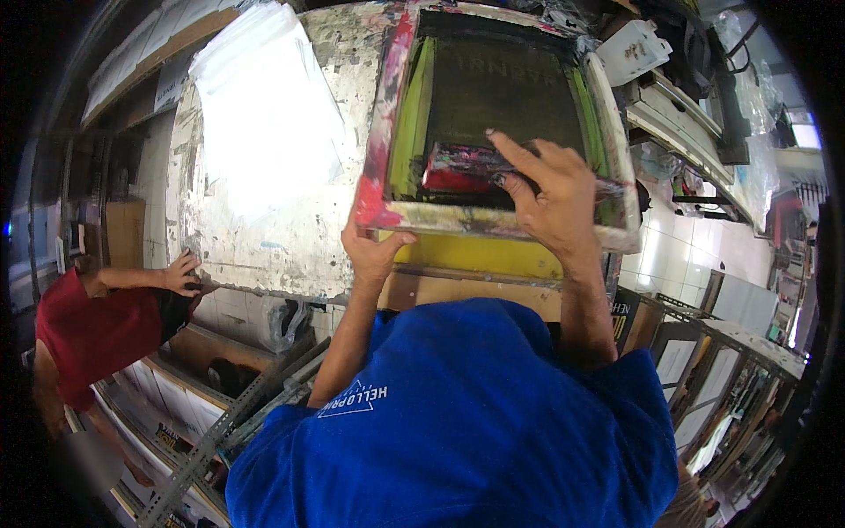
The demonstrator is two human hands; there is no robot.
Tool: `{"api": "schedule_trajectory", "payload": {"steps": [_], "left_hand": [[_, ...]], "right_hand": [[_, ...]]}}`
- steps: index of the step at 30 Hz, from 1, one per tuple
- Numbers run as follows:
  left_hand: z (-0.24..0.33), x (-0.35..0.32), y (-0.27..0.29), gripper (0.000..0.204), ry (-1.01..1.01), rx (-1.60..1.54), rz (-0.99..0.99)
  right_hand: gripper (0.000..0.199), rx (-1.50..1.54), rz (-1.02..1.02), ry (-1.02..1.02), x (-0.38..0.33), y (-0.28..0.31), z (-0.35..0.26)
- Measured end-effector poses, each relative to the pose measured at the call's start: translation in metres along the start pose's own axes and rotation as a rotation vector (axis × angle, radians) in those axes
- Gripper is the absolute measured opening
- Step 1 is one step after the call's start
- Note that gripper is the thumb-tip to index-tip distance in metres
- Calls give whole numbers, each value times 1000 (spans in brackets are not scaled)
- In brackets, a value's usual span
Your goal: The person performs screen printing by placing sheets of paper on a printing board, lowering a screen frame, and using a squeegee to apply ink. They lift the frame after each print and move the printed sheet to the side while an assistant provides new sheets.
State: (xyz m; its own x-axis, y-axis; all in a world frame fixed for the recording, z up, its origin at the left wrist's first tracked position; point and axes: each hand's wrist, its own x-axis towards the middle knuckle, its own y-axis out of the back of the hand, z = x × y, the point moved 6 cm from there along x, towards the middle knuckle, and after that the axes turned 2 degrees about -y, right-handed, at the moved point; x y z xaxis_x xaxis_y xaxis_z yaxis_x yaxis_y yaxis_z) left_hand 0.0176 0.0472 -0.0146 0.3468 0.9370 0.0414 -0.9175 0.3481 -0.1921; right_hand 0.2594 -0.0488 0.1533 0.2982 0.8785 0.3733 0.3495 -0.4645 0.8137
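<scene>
A screen-printing frame (509, 218) with a dark mesh and yellow-green edge strips lies in front of me, its rails stained with pink and pale ink. My left hand (374, 251) grips its near left corner, thumb at the near side and the other fingers partly hidden by the rail. Inside the frame, near its front rail, rests a squeegee (459, 167) with red and dark ink on it. My right hand (550, 189) straddles the squeegee loosely, thumb on its near side and index finger stretched past it. The tips of the other fingers are hidden.
White sheets or fabric (264, 106) lie on the ink-spotted table (290, 264) to the left. A co-worker's hand (183, 275) touches the table's left edge. Yellow material (475, 255) shows below the frame. A white plastic container (632, 53) stands at the far right.
</scene>
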Motion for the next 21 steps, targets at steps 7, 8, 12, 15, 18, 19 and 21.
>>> {"api": "schedule_trajectory", "payload": {"steps": [7, 8, 12, 15, 18, 19, 21], "left_hand": [[-44, -16, 20, 91, -262, 733, -117], [-48, -17, 22, 91, -282, 840, -125], [-53, -19, 26, 86, -306, 880, -107], [-48, -19, 25, 82, -242, 890, -121], [-49, -19, 26, 82, -232, 850, -104], [-49, -19, 27, 83, -230, 865, -118], [-53, -21, 30, 84, -204, 873, -125]], "right_hand": [[81, -183, -425, -81, -63, -114, 44], [82, -177, -411, -101, -63, -120, 48], [83, -166, -280, -131, -50, -144, 78], [84, -147, -200, -112, -11, -155, 113], [83, -199, -115, -69, 35, -164, 149], [82, -229, -78, -51, 51, -166, 160], [83, -257, -18, -12, 84, -170, 180]]}}
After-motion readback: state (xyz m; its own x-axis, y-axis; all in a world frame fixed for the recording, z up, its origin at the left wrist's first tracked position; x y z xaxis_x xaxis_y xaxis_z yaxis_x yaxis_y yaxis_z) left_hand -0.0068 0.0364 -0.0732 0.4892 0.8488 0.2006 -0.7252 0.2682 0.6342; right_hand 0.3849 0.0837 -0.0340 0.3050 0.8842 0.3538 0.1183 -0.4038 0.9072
